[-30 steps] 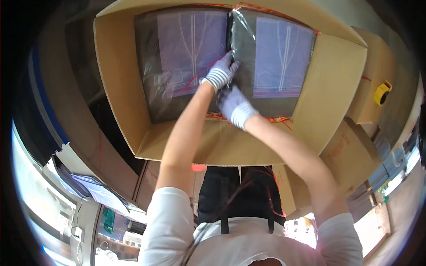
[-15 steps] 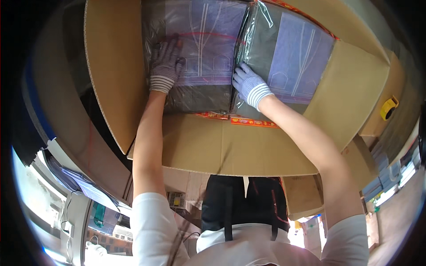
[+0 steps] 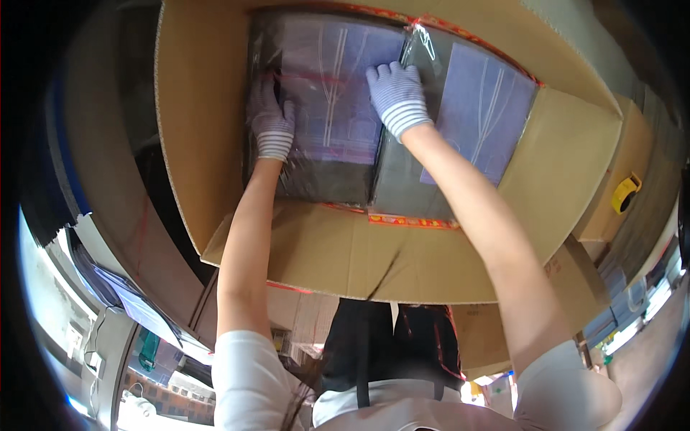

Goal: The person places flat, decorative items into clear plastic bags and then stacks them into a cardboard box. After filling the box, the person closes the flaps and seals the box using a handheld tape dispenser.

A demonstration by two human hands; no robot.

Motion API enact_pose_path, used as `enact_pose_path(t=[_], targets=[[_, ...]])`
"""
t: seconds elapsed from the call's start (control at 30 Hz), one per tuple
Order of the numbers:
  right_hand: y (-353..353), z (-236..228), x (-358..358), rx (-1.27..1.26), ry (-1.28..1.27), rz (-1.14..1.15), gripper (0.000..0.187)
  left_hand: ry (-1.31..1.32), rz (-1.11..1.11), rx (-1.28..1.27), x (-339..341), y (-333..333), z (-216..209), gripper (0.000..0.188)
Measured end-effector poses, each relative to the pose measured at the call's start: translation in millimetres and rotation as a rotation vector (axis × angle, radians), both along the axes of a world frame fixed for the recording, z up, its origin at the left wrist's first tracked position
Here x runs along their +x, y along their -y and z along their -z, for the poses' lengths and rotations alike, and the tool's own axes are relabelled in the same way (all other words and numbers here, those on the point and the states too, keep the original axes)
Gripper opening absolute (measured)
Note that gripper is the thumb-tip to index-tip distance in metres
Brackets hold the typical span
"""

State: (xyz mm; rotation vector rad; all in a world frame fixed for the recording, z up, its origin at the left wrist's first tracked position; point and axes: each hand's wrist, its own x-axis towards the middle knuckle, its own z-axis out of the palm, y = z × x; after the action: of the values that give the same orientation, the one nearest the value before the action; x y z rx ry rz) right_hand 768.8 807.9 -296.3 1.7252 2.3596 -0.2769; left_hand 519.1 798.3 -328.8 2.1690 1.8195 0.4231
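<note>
Left packet, long axis near to far, left hand unclenched on it, right hand curled, hold unclear

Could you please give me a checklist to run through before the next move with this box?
1. Box open at the top: ok.
2. Left pack and right pack side by side inside: ok.
3. Both hands gloved: ok.
4. Hands clear of the packs: not ok; left hand is on the left pack, right hand where the packs meet.
5. Packs' undersides undamaged: cannot tell, hidden.
</note>
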Motion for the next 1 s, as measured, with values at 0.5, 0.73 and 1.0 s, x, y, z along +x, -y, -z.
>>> enact_pose_path(t=[0.5,0.73,1.0], targets=[[283,-273,216,-1.405,-1.213,1.229,0.015,0.142,-0.148,0.019,-37,46,-260,0.043],[316,-281,279,-0.548,-0.59,1.246,0.07,0.544,-0.559,-0.564,-52,-5,-197,0.036],[199,-172,264,-0.48,-0.25,1.091,0.038,0.07,-0.21,-0.631,-112,-25,-160,0.026]])
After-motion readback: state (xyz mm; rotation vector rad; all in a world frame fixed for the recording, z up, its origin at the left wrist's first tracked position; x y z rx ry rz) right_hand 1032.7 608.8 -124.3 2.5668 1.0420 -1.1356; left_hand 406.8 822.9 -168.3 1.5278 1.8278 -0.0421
